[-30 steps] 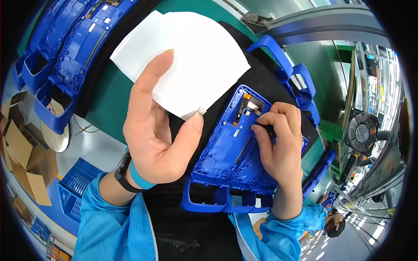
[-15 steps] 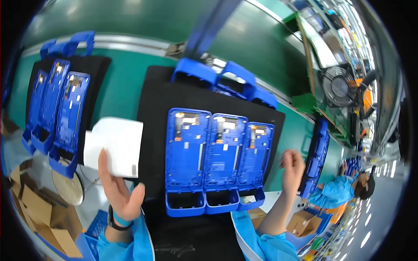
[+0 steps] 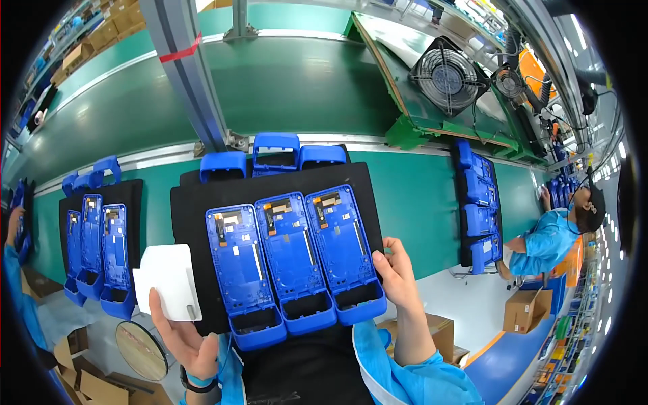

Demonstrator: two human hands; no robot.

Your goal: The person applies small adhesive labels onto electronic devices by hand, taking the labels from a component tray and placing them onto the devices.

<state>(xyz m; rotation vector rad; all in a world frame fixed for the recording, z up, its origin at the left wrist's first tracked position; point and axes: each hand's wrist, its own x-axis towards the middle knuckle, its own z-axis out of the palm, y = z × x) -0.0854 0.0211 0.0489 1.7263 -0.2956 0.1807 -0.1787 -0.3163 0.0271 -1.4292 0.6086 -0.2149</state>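
Observation:
My left hand [image 3: 183,341] holds a white sheet [image 3: 165,283], or several stacked, at its lower part, with the thumb sticking out to the right. Part of the sheet overlaps the left edge of a black mat [image 3: 192,223]. Three blue plastic housings lie side by side on this mat: a left one [image 3: 244,266], a middle one [image 3: 291,250] and a right one [image 3: 343,243]. Each shows a flat ribbon connector near its top and an open box-shaped end near me. My right hand [image 3: 398,273] pinches the mat's right edge, its thumb beside the right housing.
Blue frame-shaped covers [image 3: 275,152] stand behind the mat. More housings rest on a left mat [image 3: 131,223] and a right mat [image 3: 466,202]. A metal post [image 3: 185,74] and a fan [image 3: 447,77] stand beyond. A co-worker [image 3: 550,233] is at the far right.
The view has turned, so the bench appears shifted. My right hand has come from beside the mat onto its right edge. My left hand still holds the white sheet.

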